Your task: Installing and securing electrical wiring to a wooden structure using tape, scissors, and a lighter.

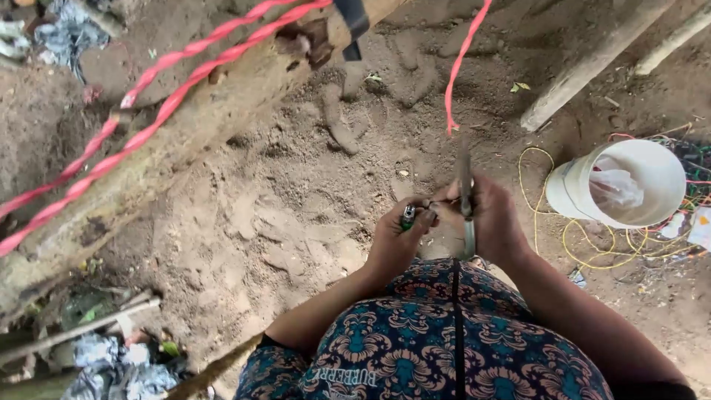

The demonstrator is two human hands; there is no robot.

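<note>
My left hand (396, 235) is closed around a small green lighter (408, 215), thumb on its top. Touching it, my right hand (495, 216) grips a slim grey blade-like tool (465, 178) that points up and away from me, and its fingertips pinch something small beside the lighter. Just above the tool's tip dangles the loose end of a red twisted rope (453, 81). Both hands are held over bare sandy ground, in front of my patterned blue garment (444, 341).
A thick wooden log (148, 159) crosses the upper left with two red ropes (159, 89) running along it. A white plastic bucket (592, 174) lies on its side at right among yellow cord (535, 222). Wooden poles (592, 63) lean at upper right; rags and sticks (104, 348) lie at lower left.
</note>
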